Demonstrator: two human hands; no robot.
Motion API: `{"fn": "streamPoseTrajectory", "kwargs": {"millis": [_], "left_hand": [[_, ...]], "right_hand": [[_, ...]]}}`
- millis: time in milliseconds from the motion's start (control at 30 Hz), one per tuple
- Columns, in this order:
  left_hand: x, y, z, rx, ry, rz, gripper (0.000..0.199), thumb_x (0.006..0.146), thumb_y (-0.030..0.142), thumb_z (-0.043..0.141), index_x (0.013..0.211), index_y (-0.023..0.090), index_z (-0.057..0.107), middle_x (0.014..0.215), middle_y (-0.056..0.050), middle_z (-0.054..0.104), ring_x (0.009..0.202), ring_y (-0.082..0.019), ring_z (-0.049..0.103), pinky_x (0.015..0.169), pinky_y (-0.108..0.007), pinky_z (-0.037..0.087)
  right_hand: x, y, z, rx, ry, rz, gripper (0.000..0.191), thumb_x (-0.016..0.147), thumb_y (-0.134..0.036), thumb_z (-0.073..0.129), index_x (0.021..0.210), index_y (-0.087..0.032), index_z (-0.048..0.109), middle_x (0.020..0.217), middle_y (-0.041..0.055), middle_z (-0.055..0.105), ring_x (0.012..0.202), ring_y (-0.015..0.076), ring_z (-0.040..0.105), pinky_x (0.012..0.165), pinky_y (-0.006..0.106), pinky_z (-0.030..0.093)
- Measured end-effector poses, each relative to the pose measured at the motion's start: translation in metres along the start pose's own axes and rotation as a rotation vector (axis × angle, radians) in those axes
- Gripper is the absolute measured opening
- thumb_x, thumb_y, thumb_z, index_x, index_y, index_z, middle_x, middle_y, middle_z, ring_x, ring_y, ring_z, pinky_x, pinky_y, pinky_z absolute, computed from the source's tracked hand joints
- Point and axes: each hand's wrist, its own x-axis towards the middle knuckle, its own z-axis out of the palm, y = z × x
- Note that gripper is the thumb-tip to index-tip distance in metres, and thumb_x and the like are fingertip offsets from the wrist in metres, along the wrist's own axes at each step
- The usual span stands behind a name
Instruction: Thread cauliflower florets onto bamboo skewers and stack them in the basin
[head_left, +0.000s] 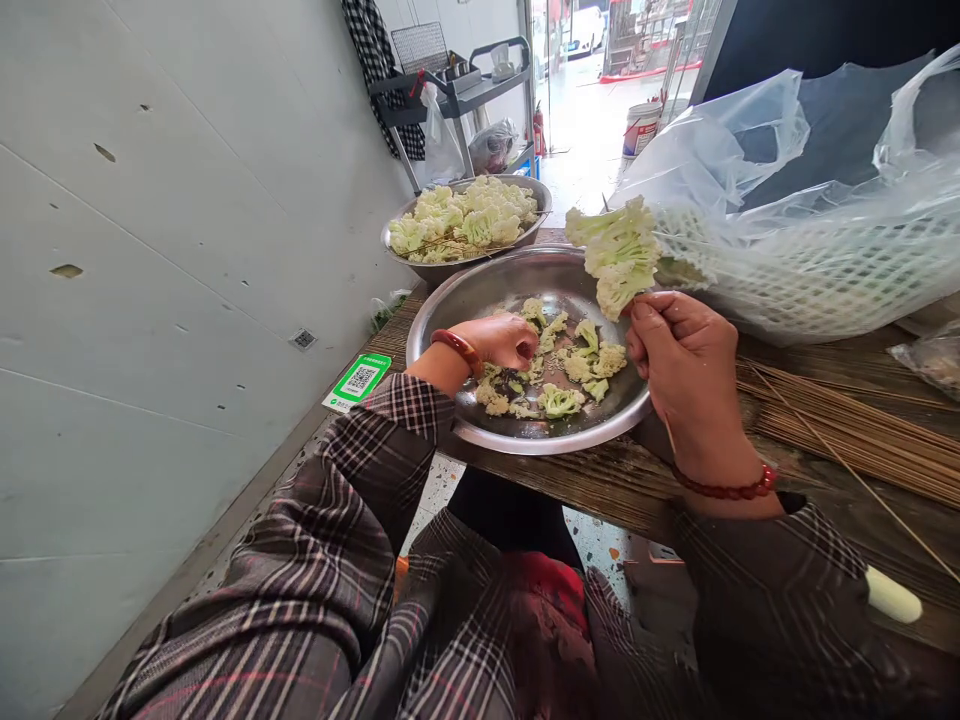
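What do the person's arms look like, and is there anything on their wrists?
Both arms are in long dark sleeves with a plaid pattern of thin pale and reddish lines. By the left hand there's a smooth, reddish-brown bangle. By the right hand there's a red bracelet that looks bumpy, like beads or a braid. No gloves cover the hands.

Shows a dark, grained wooden counter (600, 480), bearing a wide metal basin (551, 440) near the front edge, a deeper metal bowl (442, 272) just behind, a translucent plastic bag (772, 200) at the right, a spread of thin wooden sticks (862, 440) nearer, and a small clear bag (934, 362) at the far right.
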Motion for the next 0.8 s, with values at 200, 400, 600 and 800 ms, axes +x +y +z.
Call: {"fn": "streamPoseTrajectory", "kwargs": {"millis": [200,400,600,800], "left_hand": [[-0.003,0.008,-0.006,-0.075,-0.142,0.023,0.013,0.071,0.029,0.069,0.075,0.017,0.073,0.072,-0.001,0.068,0.066,-0.013,0.055,0.061,-0.025,0.036],[-0.013,0.018,-0.016,0.064,-0.243,-0.036,0.020,0.067,0.036,0.074,0.074,0.017,0.072,0.072,-0.001,0.068,0.064,-0.013,0.053,0.060,-0.025,0.034],[-0.035,0.027,-0.007,0.095,-0.190,-0.120,0.017,0.053,0.028,0.079,0.056,0.021,0.064,0.061,0.001,0.059,0.061,-0.015,0.050,0.062,-0.028,0.034],[-0.045,0.019,0.006,0.068,-0.117,-0.094,0.007,0.059,0.018,0.074,0.061,0.021,0.068,0.072,-0.004,0.066,0.062,-0.016,0.050,0.062,-0.029,0.034]], "right_hand": [[0.001,0.002,0.001,0.029,-0.013,0.006,0.014,0.091,-0.032,0.064,0.083,-0.021,0.066,0.054,-0.0046,0.052,0.045,0.0090,0.042,0.041,0.022,0.029],[0.002,0.003,0.002,0.031,-0.016,0.013,0.017,0.092,-0.033,0.062,0.083,-0.020,0.066,0.054,-0.0048,0.050,0.046,0.0089,0.042,0.043,0.022,0.031],[0.002,0.000,0.001,0.042,-0.036,0.026,0.017,0.091,-0.034,0.063,0.083,-0.020,0.065,0.054,-0.0052,0.050,0.046,0.0086,0.042,0.044,0.023,0.032],[0.002,0.001,0.001,0.033,-0.032,0.041,0.015,0.090,-0.033,0.061,0.083,-0.019,0.066,0.054,-0.0057,0.050,0.046,0.0085,0.041,0.044,0.023,0.031]]}}
